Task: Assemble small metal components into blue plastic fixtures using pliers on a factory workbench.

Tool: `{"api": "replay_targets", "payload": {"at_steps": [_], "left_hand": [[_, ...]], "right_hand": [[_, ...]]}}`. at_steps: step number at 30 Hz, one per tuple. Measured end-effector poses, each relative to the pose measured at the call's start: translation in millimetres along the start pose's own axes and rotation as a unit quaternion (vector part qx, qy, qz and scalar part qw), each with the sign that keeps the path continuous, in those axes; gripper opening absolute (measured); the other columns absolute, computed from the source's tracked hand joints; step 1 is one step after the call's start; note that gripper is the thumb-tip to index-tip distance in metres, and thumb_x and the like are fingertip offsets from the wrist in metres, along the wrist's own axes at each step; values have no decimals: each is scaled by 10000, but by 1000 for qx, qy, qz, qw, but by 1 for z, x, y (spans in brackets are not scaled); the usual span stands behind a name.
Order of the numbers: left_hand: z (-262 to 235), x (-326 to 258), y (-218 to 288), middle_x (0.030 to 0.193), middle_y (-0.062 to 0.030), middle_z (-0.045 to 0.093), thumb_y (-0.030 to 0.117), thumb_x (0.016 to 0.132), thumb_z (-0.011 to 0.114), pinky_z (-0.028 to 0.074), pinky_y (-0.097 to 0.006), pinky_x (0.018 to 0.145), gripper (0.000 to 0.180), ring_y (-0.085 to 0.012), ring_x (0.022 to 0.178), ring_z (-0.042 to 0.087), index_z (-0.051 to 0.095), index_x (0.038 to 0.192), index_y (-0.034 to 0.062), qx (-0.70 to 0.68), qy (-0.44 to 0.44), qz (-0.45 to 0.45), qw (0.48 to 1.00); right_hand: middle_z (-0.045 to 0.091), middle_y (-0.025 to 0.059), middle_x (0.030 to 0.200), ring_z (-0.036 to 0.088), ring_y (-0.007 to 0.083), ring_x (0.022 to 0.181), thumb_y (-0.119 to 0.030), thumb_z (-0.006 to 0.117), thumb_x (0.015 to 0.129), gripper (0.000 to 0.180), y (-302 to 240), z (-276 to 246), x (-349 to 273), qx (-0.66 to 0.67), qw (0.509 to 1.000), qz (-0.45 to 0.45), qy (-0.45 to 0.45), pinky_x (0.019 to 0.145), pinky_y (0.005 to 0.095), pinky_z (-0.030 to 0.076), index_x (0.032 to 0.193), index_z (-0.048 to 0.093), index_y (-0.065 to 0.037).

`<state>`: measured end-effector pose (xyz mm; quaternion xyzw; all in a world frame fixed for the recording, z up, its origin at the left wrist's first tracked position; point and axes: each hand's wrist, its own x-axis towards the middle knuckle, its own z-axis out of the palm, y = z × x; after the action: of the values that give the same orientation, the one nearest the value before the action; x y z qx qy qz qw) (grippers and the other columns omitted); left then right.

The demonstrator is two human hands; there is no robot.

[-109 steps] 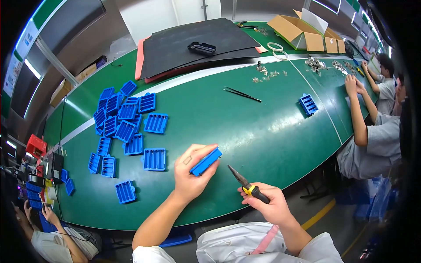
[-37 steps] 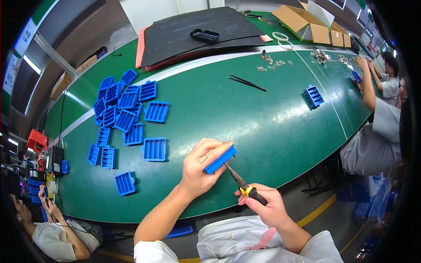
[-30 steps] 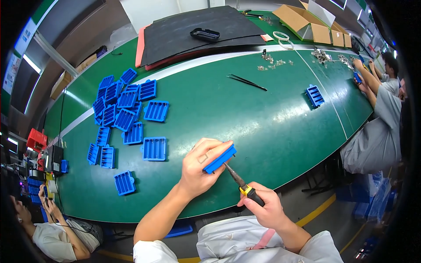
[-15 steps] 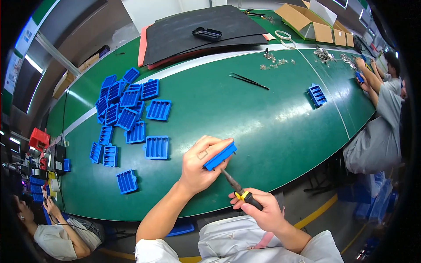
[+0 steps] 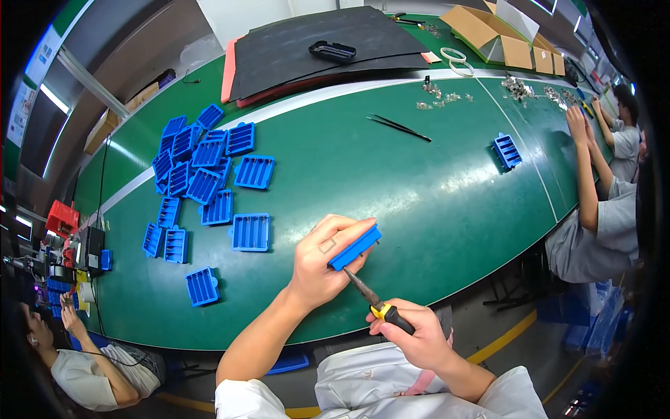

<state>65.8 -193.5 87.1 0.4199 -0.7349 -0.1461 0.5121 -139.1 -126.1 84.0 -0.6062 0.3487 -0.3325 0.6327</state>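
Note:
My left hand (image 5: 322, 264) grips a blue plastic battery holder (image 5: 354, 248) tilted on edge, with its side toward me and a small dark pin sticking out. In my right hand (image 5: 417, 334) are needle-nose pliers (image 5: 379, 304) with yellow and black handles. Their tips meet the lower end of the holder; whether they pinch anything is too small to tell. To the left, a heap of similar blue battery holders (image 5: 208, 153) with slots lies on the green table (image 5: 419, 209). One more blue holder (image 5: 202, 286) lies alone, nearer to me.
Black tweezers (image 5: 399, 128) lie beyond my hands. A lone blue holder (image 5: 507, 151) sits at right. Small metal parts (image 5: 516, 87) are scattered at the back, near an open cardboard box (image 5: 499, 38). Dark foam sheets (image 5: 293, 63) bear a black tray (image 5: 331, 52). Co-workers sit at both sides.
The pliers' tips have shifted slightly up toward the holder's lower end. At right, a co-worker's hands have come together and a blue-handled tool no longer shows in them.

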Motion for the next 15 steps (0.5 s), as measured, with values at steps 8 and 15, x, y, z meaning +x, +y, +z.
{"api": "replay_targets", "payload": {"at_steps": [8,15], "left_hand": [[-2,0,-1,905,-106,662,-12,701,764,515,-308,669,401,-234,783,651,687,1092,38,-19,-47,-9,999],[-3,2,-5,940,-78,666,-37,674,742,513,-326,722,453,-250,820,637,685,1109,78,-6,-45,-40,998]], "right_hand": [[631,113,888,601,184,777,-24,612,869,92,-6,-11,-3,-28,999,15,-9,687,287,473,857,677,41],[637,105,905,604,171,767,-40,661,859,110,0,-13,-5,-26,1000,-4,-2,668,273,465,932,668,41]]}}
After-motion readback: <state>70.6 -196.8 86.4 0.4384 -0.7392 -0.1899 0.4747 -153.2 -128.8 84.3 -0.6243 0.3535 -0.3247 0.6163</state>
